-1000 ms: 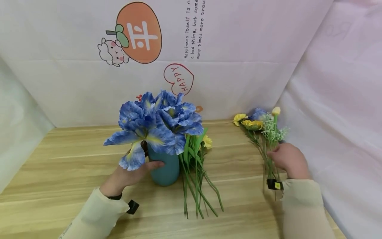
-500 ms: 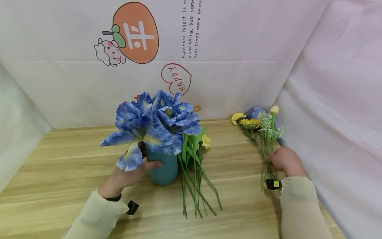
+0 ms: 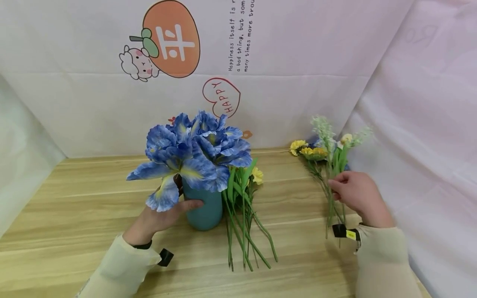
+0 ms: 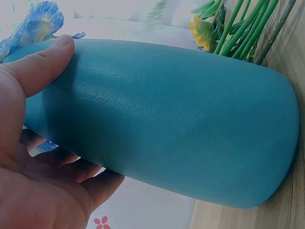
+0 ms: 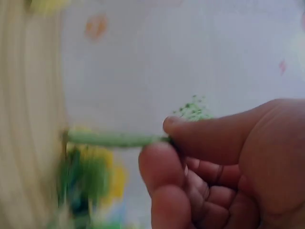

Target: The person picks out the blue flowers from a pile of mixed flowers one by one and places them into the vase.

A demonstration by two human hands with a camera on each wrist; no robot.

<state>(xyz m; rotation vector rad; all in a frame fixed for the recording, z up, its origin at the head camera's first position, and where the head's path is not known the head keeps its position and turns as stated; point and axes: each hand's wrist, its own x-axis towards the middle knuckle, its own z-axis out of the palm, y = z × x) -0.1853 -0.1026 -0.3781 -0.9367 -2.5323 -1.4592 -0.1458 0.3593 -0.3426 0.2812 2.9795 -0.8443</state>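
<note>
Vase [image 3: 205,213]: one, teal, matte and finely grained, rounded at the base; stands on the table left of centre.
Left grip [image 3: 164,217]: bare hand curled round the vase's upper part, thumb across the near side.
Irises [image 3: 197,153]: blue, yellow-throated, ruffled petals, in the vase; at least three, overlap blocks an exact count.
Right grip [image 3: 357,193]: thumb and forefinger pinching a thin green stem [image 5: 109,139] at the table's right side.
Sprigs [image 3: 323,132]: pale, feathery, two sprays above the right grip.
Right-hand flowers: two yellow blooms [image 3: 314,153], one cream bud [image 3: 346,139], some blue behind.
Loose stems [image 3: 247,236]: green bundle just right of the vase, crossed, over five; one yellow bloom [image 3: 257,176] clear at its head.
Table [image 3: 93,207]: one, pale wood grain.
Backdrop [image 3: 298,103]: white cloth, creased; one orange fruit print [image 3: 173,41] marked 平, one cartoon sheep [image 3: 138,64].
Writing: "HAPPY" in a red heart [image 3: 222,97]; sideways "Happiness itself is", "a bad thing, but some", "many times more trou", cut off by the edge.
Wrist units: two, black; yellow label [image 3: 350,234] on the right one, too small to read.
</note>
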